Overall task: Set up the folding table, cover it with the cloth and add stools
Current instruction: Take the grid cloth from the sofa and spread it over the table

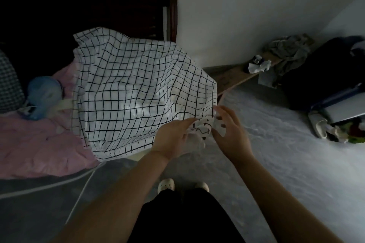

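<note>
A white checked cloth (138, 92) with a thin black grid spreads out wide, puffed up and rippled. Its near right corner is bunched together.

2 hands: 1 left hand (171, 140) and 1 right hand (231, 136). 1 checked cloth (134, 92), spreading up and left from both hands. 2 pale shoes (166, 184) below the hands. 1 pink quilt (39, 144) and 1 blue soft toy (44, 94) left of the left hand. 1 wooden bench (233, 79) and 1 dark suitcase (324, 77) up and right of the right hand.
</note>
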Demonstrator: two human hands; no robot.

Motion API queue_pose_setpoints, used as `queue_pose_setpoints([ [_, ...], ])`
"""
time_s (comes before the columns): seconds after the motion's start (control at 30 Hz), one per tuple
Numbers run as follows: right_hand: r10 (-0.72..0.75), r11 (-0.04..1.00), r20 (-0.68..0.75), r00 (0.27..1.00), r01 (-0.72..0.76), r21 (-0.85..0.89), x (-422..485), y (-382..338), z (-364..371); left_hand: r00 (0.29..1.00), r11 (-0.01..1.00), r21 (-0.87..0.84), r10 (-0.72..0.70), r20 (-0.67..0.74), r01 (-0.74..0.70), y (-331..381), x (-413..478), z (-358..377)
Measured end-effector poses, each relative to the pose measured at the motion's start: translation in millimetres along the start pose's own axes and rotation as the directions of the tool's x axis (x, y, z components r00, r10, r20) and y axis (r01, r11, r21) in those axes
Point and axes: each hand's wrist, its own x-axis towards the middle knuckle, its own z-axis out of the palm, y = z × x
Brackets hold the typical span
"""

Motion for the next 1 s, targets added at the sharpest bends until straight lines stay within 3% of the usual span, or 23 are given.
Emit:
queue_pose_setpoints([
  [0.1,-0.047,0.996,0.025,0.999,0.049,-0.07,8,1,9,1.0,1.0,0.002,-0.017,-0.009,0.017,3,-11,-9],
  [0.23,-0.271,0.961,-0.079,0.959,0.265,-0.078,16,1,7,0.999,0.998,0.053,-0.032,-0.025,0.033,8,-30,-16],
  [0.33,-0.364,0.931,-0.06,0.93,0.361,-0.054,12,-1,-4,0.988,0.989,0.079,-0.121,-0.092,0.128,21,-43,-21],
  [0.53,-0.484,0.872,0.01,0.875,0.483,-0.08,-16,-1,-14,0.993,0.968,0.247,-0.006,-0.122,0.036,75,-60,-13],
  [0.7,-0.628,0.778,-0.02,0.778,0.627,-0.039,-39,6,-11,0.973,0.954,0.288,-0.01,-0.229,0.078,94,-91,-11],
  [0.77,-0.617,0.787,0.009,0.787,0.617,-0.01,-45,14,-2,0.962,0.951,0.282,-0.047,-0.27,0.126,98,-109,-17],
  [0.9,-0.457,0.883,0.096,0.884,0.464,-0.071,-42,29,12,0.938,0.941,0.272,-0.106,-0.33,0.202,100,-149,-38],
  [1.0,-0.378,0.915,0.125,0.917,0.391,-0.102,-36,32,16,0.91,0.93,0.244,-0.169,-0.38,0.274,98,-173,-54],
])
